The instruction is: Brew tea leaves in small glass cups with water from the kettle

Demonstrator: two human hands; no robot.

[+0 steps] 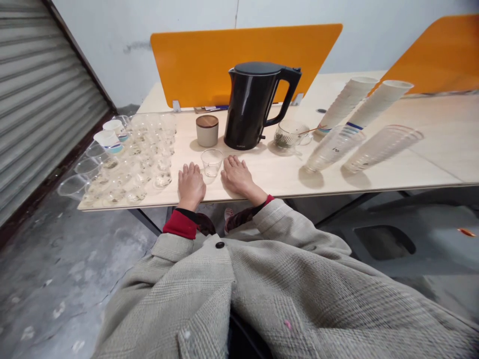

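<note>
Both hands are laid palm down on the pale wooden tabletop (337, 174), close to its front edge. The left hand (190, 185) is placed just left of a small clear glass cup (211, 162) and the right hand (237, 174) just right of it, so the cup is flanked closely on both sides; whether it is touched by either hand cannot be told. The fingers (188, 170) of both hands are stretched out flat and kept loosely together, and nothing is held in them. The cup is set upright between the two sets of fingertips. Just behind it and to the left, a beige canister (207, 132) with a wooden lid is seen, and beside that, to the right, a black electric kettle (254, 107) with its handle turned to the right. A glass mug (287, 135) with dark leaves at the bottom is stood right of the kettle. Farther right, two stacks of white paper cups (348, 102) are placed behind two stacks of clear plastic cups (331, 147); all are seen leaning to the right in this wide view. The left end of the tabletop is crowded with rows of small clear cups (149, 149), and blue-banded paper cups (108, 139) are set at its outer edge. An orange partition (224, 55) is fixed along the back. The wrists are covered by red cuffs (181, 224) under a grey checked coat (280, 289).
</note>
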